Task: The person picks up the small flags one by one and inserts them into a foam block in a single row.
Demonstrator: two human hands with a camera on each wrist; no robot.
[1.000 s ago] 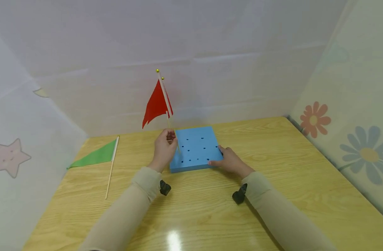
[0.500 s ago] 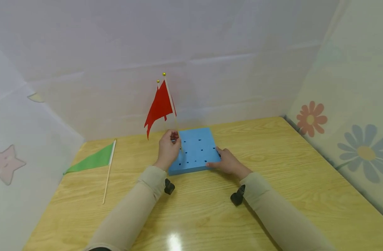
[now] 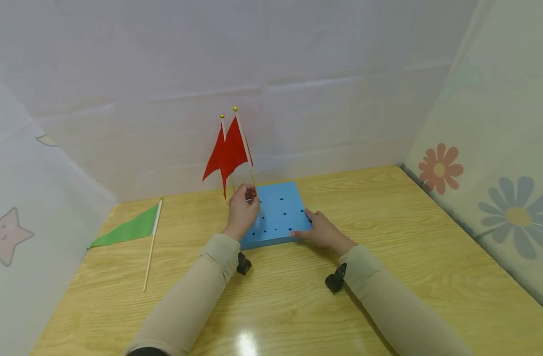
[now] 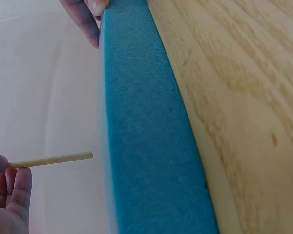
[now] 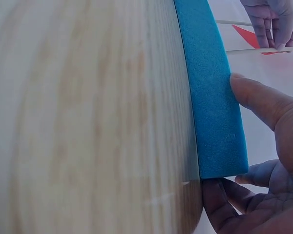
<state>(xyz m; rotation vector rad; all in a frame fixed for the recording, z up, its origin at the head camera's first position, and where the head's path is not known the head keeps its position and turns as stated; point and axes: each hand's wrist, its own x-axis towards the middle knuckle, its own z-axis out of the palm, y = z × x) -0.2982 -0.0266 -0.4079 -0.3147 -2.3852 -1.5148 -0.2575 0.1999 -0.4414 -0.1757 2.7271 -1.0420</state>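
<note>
My left hand (image 3: pixel 244 210) pinches the wooden stick of a red flag (image 3: pixel 237 146) above the left part of a blue foam block (image 3: pixel 276 190) with holes in its top. In the left wrist view, the lower end of the stick (image 4: pixel 63 159) points at the block's top face, with a small gap showing. A second red flag (image 3: pixel 213 158) with a gold ball tip stands behind, partly covered by the held one. My right hand (image 3: pixel 322 231) grips the block's near right corner. In the right wrist view the thumb (image 5: pixel 259 97) lies at its top edge and the other fingers at its side.
A green flag (image 3: pixel 133 228) lies on the wooden table (image 3: pixel 387 222) to the left. White cloth walls (image 3: pixel 173 74) rise behind and at both sides, printed with flowers and a star.
My left hand has moved right with the red flag, whose tip has gone from left of the second flag's tip to right of it. My right hand keeps its grip; the view has shifted slightly.
</note>
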